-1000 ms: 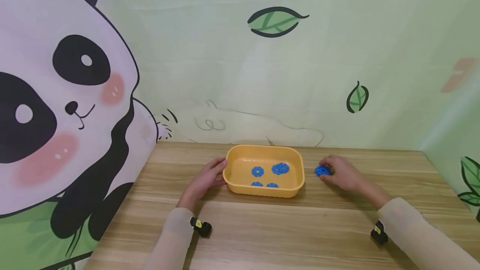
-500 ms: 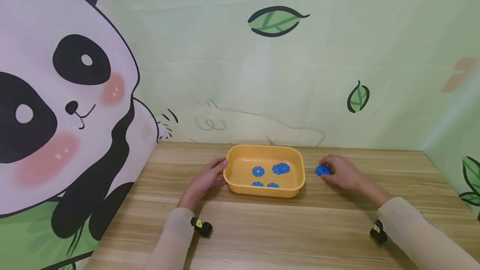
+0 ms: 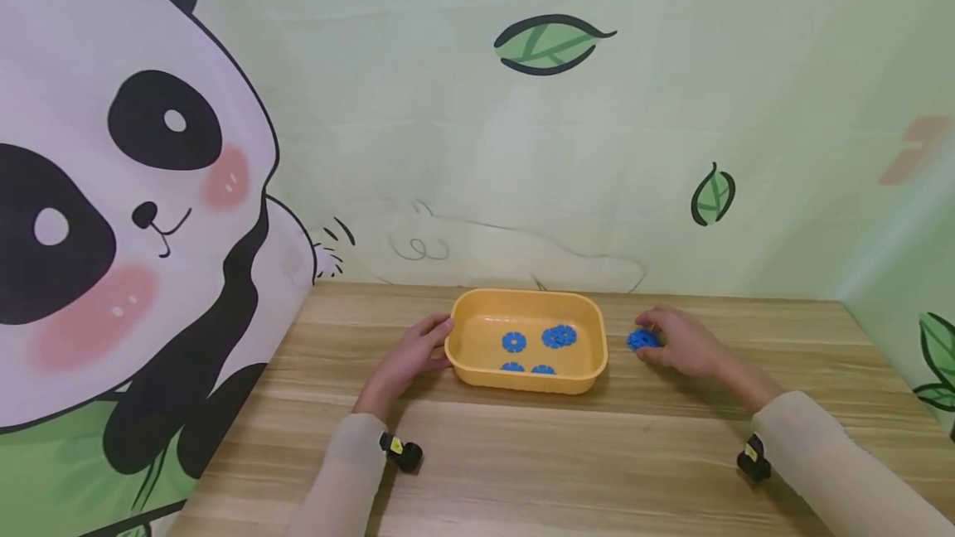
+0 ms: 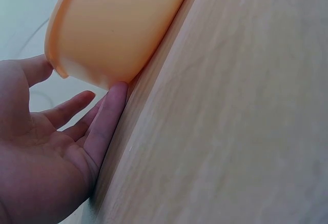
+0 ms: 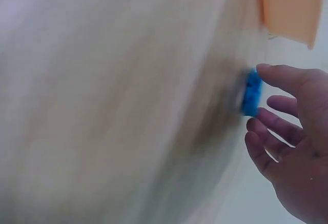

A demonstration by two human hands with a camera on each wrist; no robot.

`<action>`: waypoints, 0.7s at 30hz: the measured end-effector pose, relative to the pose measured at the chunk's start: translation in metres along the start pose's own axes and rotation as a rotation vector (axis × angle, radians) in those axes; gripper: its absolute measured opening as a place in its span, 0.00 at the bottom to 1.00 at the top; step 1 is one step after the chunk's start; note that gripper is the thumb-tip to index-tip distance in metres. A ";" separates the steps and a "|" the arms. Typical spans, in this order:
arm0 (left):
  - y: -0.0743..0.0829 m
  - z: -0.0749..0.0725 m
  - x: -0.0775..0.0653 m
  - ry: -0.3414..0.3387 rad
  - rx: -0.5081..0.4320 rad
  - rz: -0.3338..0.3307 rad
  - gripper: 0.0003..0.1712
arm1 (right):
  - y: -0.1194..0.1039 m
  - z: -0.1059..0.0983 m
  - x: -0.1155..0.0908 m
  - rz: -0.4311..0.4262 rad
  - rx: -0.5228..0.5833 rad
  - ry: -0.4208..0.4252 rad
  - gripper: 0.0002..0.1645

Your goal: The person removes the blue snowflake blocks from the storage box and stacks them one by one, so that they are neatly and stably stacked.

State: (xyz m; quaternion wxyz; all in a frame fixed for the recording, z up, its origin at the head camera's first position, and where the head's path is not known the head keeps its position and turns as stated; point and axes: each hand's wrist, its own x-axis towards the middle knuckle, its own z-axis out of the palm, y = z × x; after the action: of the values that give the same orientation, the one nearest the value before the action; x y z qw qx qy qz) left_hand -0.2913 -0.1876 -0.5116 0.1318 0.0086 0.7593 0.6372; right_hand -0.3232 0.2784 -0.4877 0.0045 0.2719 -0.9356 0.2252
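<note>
A yellow plastic basin [image 3: 525, 381] stands on the wooden table, with several blue snowflake discs [image 3: 513, 342] lying on its floor. At its left end is my left hand [image 3: 406, 359]; the thumb touches the rim and the other fingers stretch loosely, one reaching the basin's lower edge in the left wrist view. To the right of the basin, my right hand [image 3: 686, 344] pinches a small stack of blue snowflake discs [image 3: 642, 340] between thumb and fingertips. In the right wrist view that stack [image 5: 251, 93] is seen edge-on, low by the tabletop. How many discs it holds cannot be told.
The wood-grain table [image 3: 552, 471] runs back to a pale green wall cloth [image 3: 418, 106] printed with leaves and a large panda [image 3: 186, 214]. Each wrist wears a small black camera, such as the left one [image 3: 403, 452].
</note>
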 end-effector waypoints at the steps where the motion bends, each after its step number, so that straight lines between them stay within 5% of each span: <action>1: 0.000 0.000 0.000 0.001 0.000 0.000 0.37 | -0.003 -0.003 0.001 0.005 0.011 0.002 0.28; 9: 0.000 0.001 -0.001 0.010 -0.002 -0.012 0.35 | -0.059 -0.019 0.030 -0.061 0.040 0.086 0.21; 15: 0.000 0.001 0.000 0.007 0.006 -0.011 0.37 | -0.103 -0.001 0.057 -0.144 0.020 0.037 0.22; 21: -0.001 0.000 0.000 -0.003 0.001 -0.002 0.37 | -0.122 0.026 0.078 -0.209 0.058 -0.006 0.22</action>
State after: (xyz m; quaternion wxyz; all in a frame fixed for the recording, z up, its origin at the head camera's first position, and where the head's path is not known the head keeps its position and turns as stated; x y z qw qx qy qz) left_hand -0.2916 -0.1879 -0.5123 0.1334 0.0089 0.7595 0.6366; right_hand -0.3245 0.1357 -0.4498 0.0173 0.3688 -0.8951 0.2498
